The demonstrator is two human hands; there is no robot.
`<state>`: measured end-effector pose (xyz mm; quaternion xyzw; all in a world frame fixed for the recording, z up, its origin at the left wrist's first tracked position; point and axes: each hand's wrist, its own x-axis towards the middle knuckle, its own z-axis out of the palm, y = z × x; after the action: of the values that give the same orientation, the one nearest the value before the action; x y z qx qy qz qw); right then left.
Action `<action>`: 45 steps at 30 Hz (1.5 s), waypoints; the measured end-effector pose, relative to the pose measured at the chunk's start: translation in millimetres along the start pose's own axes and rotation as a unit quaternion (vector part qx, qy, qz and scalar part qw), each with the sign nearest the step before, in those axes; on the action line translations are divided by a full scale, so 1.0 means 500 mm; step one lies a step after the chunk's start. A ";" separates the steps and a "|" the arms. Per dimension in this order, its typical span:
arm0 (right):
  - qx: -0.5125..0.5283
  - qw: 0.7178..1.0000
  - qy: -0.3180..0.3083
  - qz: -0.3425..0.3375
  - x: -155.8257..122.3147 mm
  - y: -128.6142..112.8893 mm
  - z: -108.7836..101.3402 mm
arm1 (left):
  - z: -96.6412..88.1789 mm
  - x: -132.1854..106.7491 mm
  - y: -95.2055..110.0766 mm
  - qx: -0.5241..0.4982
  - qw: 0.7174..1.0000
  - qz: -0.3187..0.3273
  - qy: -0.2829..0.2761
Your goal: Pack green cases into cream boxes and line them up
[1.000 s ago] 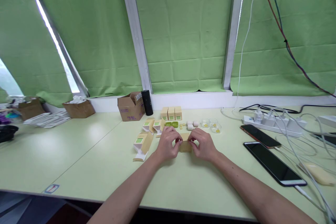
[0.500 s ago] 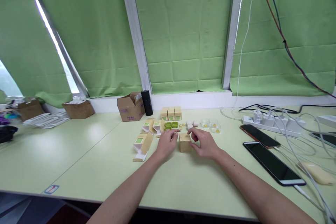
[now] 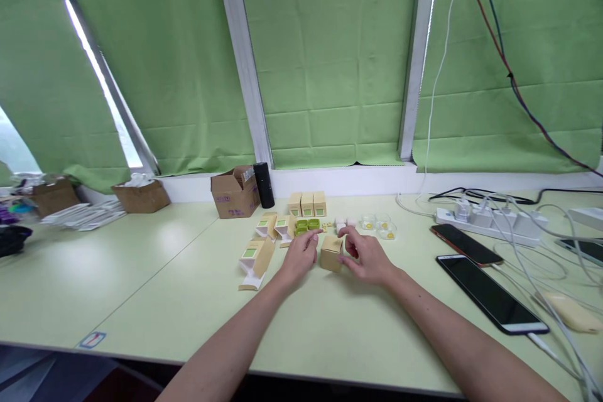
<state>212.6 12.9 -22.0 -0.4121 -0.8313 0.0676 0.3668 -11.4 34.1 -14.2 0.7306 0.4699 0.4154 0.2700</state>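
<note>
A small closed cube-shaped tan cardboard box (image 3: 331, 255) is sitting on the pale green table (image 3: 301, 339) between both hands. The right hand (image 3: 370, 257) is curving parted thumb and forefinger at its right side, grip unclear; the left hand (image 3: 300, 257) is loosely extending its fingers just beside it.

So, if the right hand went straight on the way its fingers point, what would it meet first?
Most likely the small cardboard box, right at the thumb and fingertips of the right hand; they may be touching, but depth is unclear.
</note>
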 end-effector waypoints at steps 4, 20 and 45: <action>-0.043 0.998 -0.033 0.025 0.002 -0.007 0.001 | 0.004 -0.004 0.001 -0.033 0.998 -0.027 -0.052; -0.200 0.940 -0.120 0.250 0.018 0.009 0.015 | -0.004 0.001 0.008 0.125 0.990 0.015 0.059; 0.038 0.985 -0.038 0.162 0.025 -0.022 0.017 | -0.028 0.009 0.000 0.118 0.987 0.101 0.046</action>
<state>194.9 16.4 -16.8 -0.5242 -0.7638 0.1729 0.3345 -22.3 38.3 -5.8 0.7812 0.4515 0.4150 0.1171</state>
